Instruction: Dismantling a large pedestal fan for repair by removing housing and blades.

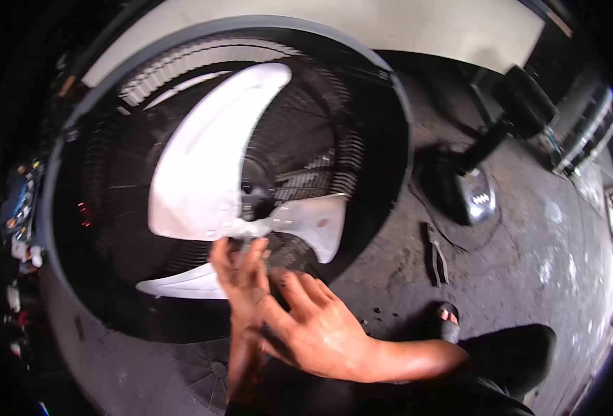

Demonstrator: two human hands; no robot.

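A white three-bladed fan impeller [202,152] lies tilted over the dark drum housing and wire grille of a large fan [407,139]. My left hand [240,274] reaches up to its central hub [254,229], fingers gripping there from below. My right hand [306,315] is just below and to the right, fingers curled and thumb near my left wrist; whatever its fingertips may hold is hidden. The lower blade [178,284] passes behind my left hand.
A black fan stand with round base [480,197] and motor [528,93] is at right, beside pliers [438,256] on the stained floor [528,263]. My sandalled foot [449,319] is lower right. A pale panel [445,35] crosses the top, assorted items [22,194] the left edge.
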